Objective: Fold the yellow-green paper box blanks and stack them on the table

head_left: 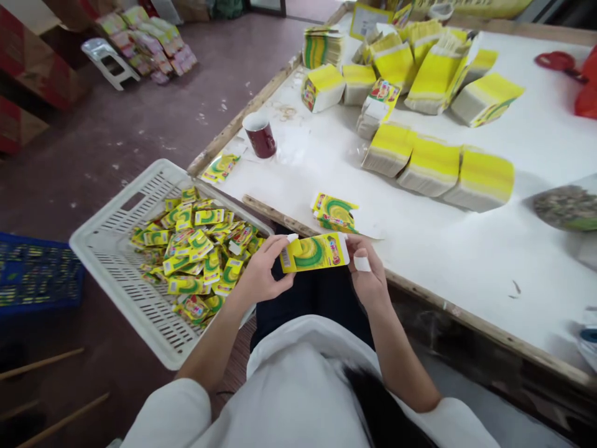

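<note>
White shirt (298, 386) fills the bottom of my view, both forearms reaching forward from it. Just past it, over the dark lap, the left hand (261, 277) and the right hand (369, 279) grip one flat yellow carton (314, 252) between them. It lies lengthwise, with its green swirl print facing up. I read the left hand as pinching the barcode end with thumb and fingers, and the right hand as holding the opposite end. White tape (362, 263) wraps one right finger. The carton hangs in the air just short of the wooden edge of the table (466, 261), touching nothing but the hands.

To the left, beside the left forearm, sits a white slotted basket (96, 231) heaped with small yellow and green packs (196, 249). On the table edge just beyond the held carton lies a small pile of the same printed pieces (336, 213). Farther back I see a dark red mug (260, 135) and rows of stacked yellow flats (433, 165). A blue crate (32, 274) stands on the floor at far left, well apart from the basket
</note>
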A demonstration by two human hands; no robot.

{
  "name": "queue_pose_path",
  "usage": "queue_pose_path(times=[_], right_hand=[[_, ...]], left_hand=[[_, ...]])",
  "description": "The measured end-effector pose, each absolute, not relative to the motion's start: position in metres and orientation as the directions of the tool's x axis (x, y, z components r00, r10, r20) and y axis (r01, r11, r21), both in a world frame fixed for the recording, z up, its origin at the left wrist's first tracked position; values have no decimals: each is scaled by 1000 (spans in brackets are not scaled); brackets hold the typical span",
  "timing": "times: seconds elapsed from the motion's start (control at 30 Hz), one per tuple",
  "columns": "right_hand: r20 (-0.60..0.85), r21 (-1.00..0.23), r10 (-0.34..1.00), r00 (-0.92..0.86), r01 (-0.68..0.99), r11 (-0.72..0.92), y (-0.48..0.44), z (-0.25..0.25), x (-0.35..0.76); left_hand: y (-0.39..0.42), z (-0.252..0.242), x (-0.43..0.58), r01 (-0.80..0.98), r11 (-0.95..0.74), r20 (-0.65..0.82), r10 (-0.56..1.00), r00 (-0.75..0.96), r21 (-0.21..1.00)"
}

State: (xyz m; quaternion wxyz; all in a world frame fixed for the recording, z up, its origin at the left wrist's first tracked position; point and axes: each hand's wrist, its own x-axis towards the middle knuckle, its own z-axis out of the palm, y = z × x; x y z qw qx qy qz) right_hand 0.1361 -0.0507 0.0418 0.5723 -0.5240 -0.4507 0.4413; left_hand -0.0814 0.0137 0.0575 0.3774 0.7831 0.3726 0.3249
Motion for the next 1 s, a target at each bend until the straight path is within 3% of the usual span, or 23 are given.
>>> queue_pose_path(times=[0.13, 0.2, 0.3, 0.43, 0.5, 0.6, 0.7, 0.83, 1.0], right_hand=[[11, -997, 976, 216, -78, 29, -59, 42, 137], [-28, -994, 964, 264, -112, 2, -63, 40, 131], [-104, -976, 940, 326, -215, -33, -69, 34, 117], [-168, -938, 948, 271, -341, -69, -78, 20, 94], [-145, -957, 962, 231, -279, -77, -81, 14, 89], [8, -999, 938, 348, 51, -10, -82, 13, 92], [212, -940, 892, 400, 333, 74, -77, 23, 99], [240, -926, 949, 207, 342, 160, -62, 40, 100], [126, -959, 985, 116, 268, 91, -51, 44, 94]], left_hand=[[3, 57, -83, 340, -439, 215, 819, 532, 832], [-4, 55, -80, 278, -361, 197, 855, 479, 890], [-17, 46, -66, -17, -154, 152, 943, 295, 988], [-34, 37, -41, -414, 36, 16, 992, 122, 910], [-37, 37, -33, -497, 80, -49, 996, 76, 864], [-34, 40, -29, -547, 91, -109, 994, 0, 832], [-29, 40, -29, -544, 147, -161, 987, 22, 826], [-30, 37, -26, -584, 263, -272, 960, 74, 768], [-31, 39, -24, -610, 314, -344, 936, 71, 728]])
